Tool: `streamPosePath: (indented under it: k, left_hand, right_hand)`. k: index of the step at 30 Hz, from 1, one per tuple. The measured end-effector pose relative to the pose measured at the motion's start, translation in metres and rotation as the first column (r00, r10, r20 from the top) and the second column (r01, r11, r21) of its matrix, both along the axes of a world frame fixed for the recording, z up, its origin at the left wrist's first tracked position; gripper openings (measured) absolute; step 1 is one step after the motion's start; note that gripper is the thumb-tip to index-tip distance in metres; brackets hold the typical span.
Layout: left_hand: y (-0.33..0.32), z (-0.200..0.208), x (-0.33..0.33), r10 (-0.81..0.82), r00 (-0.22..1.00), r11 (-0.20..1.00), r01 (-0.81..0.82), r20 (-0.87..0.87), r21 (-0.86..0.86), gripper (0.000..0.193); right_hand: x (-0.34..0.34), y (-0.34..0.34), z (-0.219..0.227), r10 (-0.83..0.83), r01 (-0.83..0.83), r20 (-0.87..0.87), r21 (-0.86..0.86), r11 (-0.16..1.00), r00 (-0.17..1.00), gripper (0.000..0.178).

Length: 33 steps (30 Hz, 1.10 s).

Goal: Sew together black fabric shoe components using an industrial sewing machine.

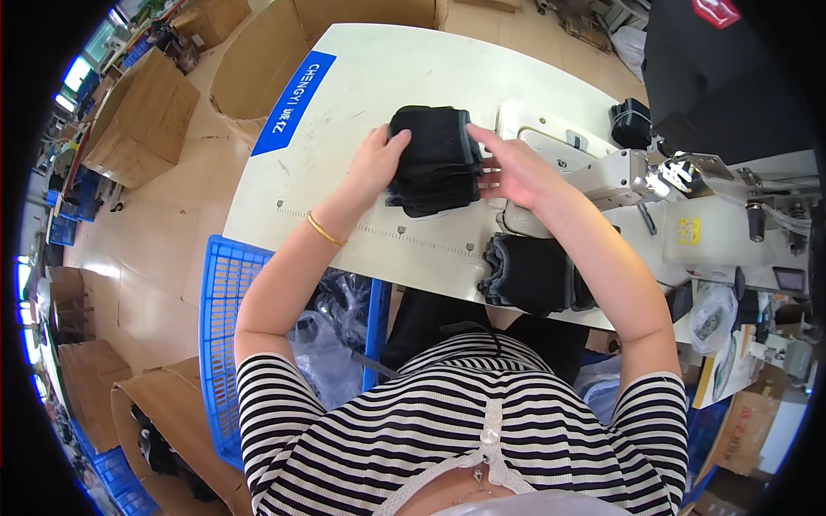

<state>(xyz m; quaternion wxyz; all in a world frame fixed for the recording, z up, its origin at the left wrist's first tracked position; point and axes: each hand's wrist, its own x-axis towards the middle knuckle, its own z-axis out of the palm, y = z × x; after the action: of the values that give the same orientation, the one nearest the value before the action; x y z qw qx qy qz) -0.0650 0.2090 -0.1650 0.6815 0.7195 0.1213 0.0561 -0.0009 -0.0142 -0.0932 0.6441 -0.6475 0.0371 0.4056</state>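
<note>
Black cloth in a grey-edged stack [430, 146]: holds it between both hands, over the middle of the white table [387, 77]. Pinches the stack's left side with left hand [379, 163], thumb laid on top, fingers mostly hidden. Touches the right edge with right hand [516, 172], thumb at the corner, fingers spread apart along the side. Cannot tell whether the underside rests on the table. Wears a gold bracelet [323, 229] on the left arm. Has right forearm above the right part of a second black stack [529, 273], by the near table edge. Faces a white machine [598, 179] just to the right, a small black bundle [632, 123] at far right, and a blue basket [224, 318] at near left.
</note>
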Motion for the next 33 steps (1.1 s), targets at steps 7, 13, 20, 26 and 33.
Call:
streamPosePath:
  k: [7,13,20,26,33]
  left_hand:
    - [-0.018,-0.014,-0.025,-0.015,0.986,0.947,-0.039,0.165,0.319,0.049]
    - [-0.013,-0.019,-0.031,0.014,0.985,0.997,-0.026,0.171,0.071,0.051]
    - [0.026,-0.020,-0.037,0.123,0.959,0.988,-0.143,0.256,0.059,0.088]
    - [0.014,-0.001,-0.063,-0.347,0.859,0.932,0.272,0.377,0.239,0.122]
    - [-0.014,0.007,-0.057,-0.286,0.892,0.860,0.077,0.351,0.505,0.112]
  right_hand:
    - [-0.010,0.023,-0.013,0.062,-0.072,0.269,0.029,0.997,0.961,0.059]
    - [-0.020,0.029,-0.007,0.109,-0.120,0.132,0.073,0.990,0.985,0.069]
    - [-0.035,0.019,-0.009,0.086,-0.190,0.680,0.079,0.979,0.728,0.106]
    - [-0.018,-0.007,-0.026,0.328,-0.319,0.806,-0.183,0.930,0.493,0.121]
    - [-0.020,-0.009,-0.038,0.312,-0.383,0.825,-0.127,0.915,0.472,0.130]
